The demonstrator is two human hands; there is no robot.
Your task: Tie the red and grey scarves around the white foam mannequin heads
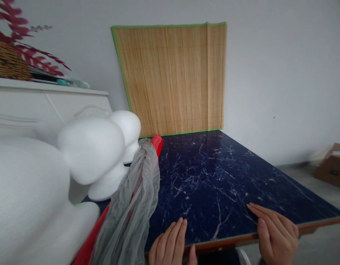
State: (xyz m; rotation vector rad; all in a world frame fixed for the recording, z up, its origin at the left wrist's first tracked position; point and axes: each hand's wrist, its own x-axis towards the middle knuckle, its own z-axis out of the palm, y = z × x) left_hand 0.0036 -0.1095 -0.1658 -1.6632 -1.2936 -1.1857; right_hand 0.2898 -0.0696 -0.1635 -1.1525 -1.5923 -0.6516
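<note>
My left hand (pixel 170 243) rests with its fingers stretched out at the near edge of the dark blue, marble-patterned table (pixel 203 184). At the same edge, farther right, my right hand (pixel 277 232) lies with straight fingers on the tabletop and its thumb apart. Neither hand holds anything. Left of my left hand, a sheer grey scarf (pixel 131 206) runs lengthwise along the table. Under and beside it shows a red cloth (pixel 157 142).
Several white foam mannequin heads (pixel 92 147) stand in a row along the left side. A bamboo mat (pixel 172 77) with green edging leans on the wall. Behind the heads is a white cabinet (pixel 76 99) with a wicker basket (pixel 10 60). A cardboard box (pixel 331 167) sits at the right.
</note>
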